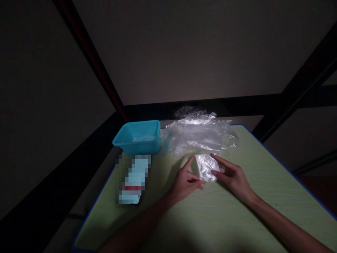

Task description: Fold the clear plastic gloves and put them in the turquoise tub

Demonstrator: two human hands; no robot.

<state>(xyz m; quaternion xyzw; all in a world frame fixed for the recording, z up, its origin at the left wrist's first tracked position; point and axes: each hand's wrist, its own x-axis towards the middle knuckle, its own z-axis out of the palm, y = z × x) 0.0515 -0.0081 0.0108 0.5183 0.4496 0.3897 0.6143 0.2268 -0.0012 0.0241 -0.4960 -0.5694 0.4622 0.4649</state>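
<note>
A small white box wrapped in shiny clear plastic is between my two hands, over the middle of the table. My left hand grips its left side, with the index finger at the far left corner and the other fingers at the near edge. On the right side, my right hand holds it with the index finger along the far corner and the thumb on the wrapped face. The plastic looks crinkled and reflects light. What lies under the box is hidden.
Behind the box lies a loose heap of clear plastic bags. A turquoise plastic basket with something pale inside stands at the far left. Nearer, a pixelated flat light-blue item rests on the pale green table, which has a blue edge.
</note>
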